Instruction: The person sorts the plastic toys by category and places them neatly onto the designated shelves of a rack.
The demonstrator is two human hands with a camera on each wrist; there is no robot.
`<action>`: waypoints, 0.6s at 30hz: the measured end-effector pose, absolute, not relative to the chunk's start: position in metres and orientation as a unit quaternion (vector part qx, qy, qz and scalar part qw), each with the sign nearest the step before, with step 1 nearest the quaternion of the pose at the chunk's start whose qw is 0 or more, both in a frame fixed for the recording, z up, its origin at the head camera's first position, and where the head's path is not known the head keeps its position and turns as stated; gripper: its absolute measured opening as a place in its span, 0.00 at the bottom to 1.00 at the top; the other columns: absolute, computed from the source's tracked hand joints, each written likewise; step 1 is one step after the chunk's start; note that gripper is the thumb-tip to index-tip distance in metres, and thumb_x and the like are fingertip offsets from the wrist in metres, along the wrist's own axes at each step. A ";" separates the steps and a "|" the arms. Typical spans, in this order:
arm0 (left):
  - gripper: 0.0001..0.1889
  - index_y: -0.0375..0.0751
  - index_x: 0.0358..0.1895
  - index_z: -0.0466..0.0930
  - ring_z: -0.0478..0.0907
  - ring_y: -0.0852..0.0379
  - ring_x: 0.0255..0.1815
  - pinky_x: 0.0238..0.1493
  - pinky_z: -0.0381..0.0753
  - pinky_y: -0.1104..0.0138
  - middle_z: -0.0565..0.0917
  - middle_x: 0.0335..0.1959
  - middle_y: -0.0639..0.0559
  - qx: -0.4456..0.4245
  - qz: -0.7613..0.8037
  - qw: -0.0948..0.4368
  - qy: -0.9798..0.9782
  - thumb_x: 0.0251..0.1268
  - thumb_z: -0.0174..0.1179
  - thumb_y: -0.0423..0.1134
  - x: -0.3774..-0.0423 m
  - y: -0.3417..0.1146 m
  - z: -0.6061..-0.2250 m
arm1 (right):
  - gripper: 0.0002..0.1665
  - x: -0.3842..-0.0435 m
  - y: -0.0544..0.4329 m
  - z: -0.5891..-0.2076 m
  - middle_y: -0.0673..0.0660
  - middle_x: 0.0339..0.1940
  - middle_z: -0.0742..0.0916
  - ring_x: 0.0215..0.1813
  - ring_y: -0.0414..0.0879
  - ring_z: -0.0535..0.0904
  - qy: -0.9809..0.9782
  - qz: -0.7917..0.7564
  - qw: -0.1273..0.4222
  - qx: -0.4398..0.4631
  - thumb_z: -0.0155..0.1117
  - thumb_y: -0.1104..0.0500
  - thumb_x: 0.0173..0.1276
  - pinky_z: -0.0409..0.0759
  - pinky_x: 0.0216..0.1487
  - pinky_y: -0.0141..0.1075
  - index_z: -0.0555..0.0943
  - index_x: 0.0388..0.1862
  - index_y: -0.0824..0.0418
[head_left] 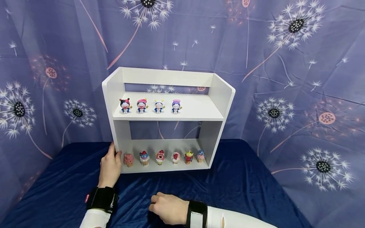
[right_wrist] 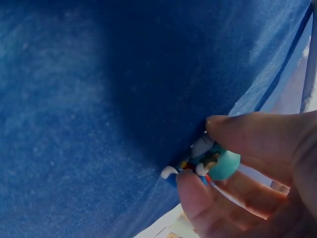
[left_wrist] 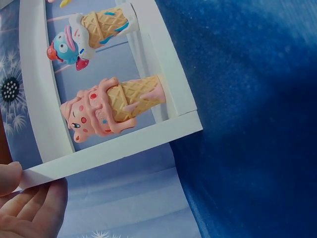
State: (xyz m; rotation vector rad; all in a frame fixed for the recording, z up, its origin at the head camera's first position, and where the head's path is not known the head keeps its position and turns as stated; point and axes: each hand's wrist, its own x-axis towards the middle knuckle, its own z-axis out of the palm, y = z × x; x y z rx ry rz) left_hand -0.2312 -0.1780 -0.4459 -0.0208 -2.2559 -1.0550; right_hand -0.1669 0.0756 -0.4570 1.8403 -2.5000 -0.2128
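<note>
My left hand grips the left side panel of a white two-tier shelf near its lower front, thumb on the inner side and fingers outside. Closest to it is a pink bear-like ice-cream-cone figurine on the lower tier; beside that one is a blue-faced cone figurine. In front of the shelf, low over the blue cloth, my right hand pinches a small figurine with a teal cap and blue body. In the head view the fingers hide this figurine.
On the upper tier, several capped blue-and-white figurines, such as the purple-capped one, stand in a row from the left. More cone figurines line the lower tier to its right end. Dark blue cloth covers the table; a dandelion-print curtain hangs behind.
</note>
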 end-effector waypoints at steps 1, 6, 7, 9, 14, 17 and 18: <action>0.24 0.37 0.70 0.63 0.77 0.26 0.49 0.44 0.73 0.38 0.78 0.51 0.25 -0.008 -0.401 0.320 -0.858 0.73 0.52 0.29 -0.231 -0.178 -0.446 | 0.14 -0.167 0.076 -0.456 0.43 0.41 0.80 0.41 0.33 0.73 -0.806 -0.069 0.009 0.588 0.71 0.60 0.64 0.70 0.40 0.20 0.84 0.48 0.48; 0.23 0.37 0.70 0.63 0.77 0.26 0.49 0.44 0.73 0.38 0.79 0.50 0.25 -0.004 -0.403 0.317 -0.858 0.74 0.52 0.29 -0.229 -0.178 -0.445 | 0.14 -0.165 0.077 -0.453 0.43 0.38 0.79 0.38 0.32 0.72 -0.810 -0.060 -0.008 0.583 0.71 0.61 0.63 0.69 0.35 0.20 0.83 0.47 0.49; 0.23 0.36 0.69 0.64 0.77 0.26 0.49 0.43 0.73 0.38 0.79 0.50 0.25 -0.004 -0.403 0.317 -0.858 0.74 0.52 0.29 -0.229 -0.178 -0.445 | 0.14 -0.165 0.078 -0.452 0.43 0.37 0.79 0.38 0.32 0.72 -0.810 -0.058 -0.007 0.584 0.71 0.61 0.63 0.69 0.34 0.20 0.83 0.47 0.50; 0.23 0.36 0.69 0.64 0.77 0.26 0.48 0.43 0.73 0.38 0.79 0.50 0.25 -0.004 -0.402 0.319 -0.858 0.73 0.52 0.29 -0.228 -0.178 -0.445 | 0.14 -0.164 0.080 -0.450 0.43 0.36 0.78 0.36 0.32 0.72 -0.809 -0.053 -0.002 0.585 0.71 0.62 0.63 0.68 0.33 0.19 0.82 0.47 0.51; 0.24 0.36 0.69 0.63 0.77 0.26 0.48 0.43 0.73 0.38 0.79 0.50 0.25 -0.003 -0.400 0.319 -0.859 0.73 0.52 0.29 -0.229 -0.178 -0.445 | 0.15 -0.165 0.086 -0.445 0.43 0.34 0.78 0.36 0.31 0.72 -0.807 -0.044 0.014 0.589 0.71 0.63 0.62 0.67 0.33 0.19 0.81 0.47 0.52; 0.24 0.37 0.71 0.63 0.77 0.26 0.48 0.44 0.73 0.38 0.79 0.51 0.25 -0.001 -0.401 0.315 -0.860 0.73 0.52 0.29 -0.230 -0.178 -0.445 | 0.16 -0.165 0.090 -0.439 0.42 0.35 0.79 0.37 0.31 0.73 -0.806 -0.031 0.017 0.590 0.71 0.64 0.60 0.68 0.35 0.19 0.81 0.47 0.52; 0.25 0.37 0.71 0.62 0.77 0.26 0.49 0.44 0.73 0.38 0.79 0.51 0.25 -0.002 -0.401 0.315 -0.860 0.73 0.52 0.29 -0.230 -0.178 -0.445 | 0.17 -0.165 0.091 -0.437 0.42 0.35 0.80 0.38 0.30 0.73 -0.806 -0.025 0.018 0.591 0.72 0.64 0.60 0.69 0.36 0.19 0.81 0.47 0.53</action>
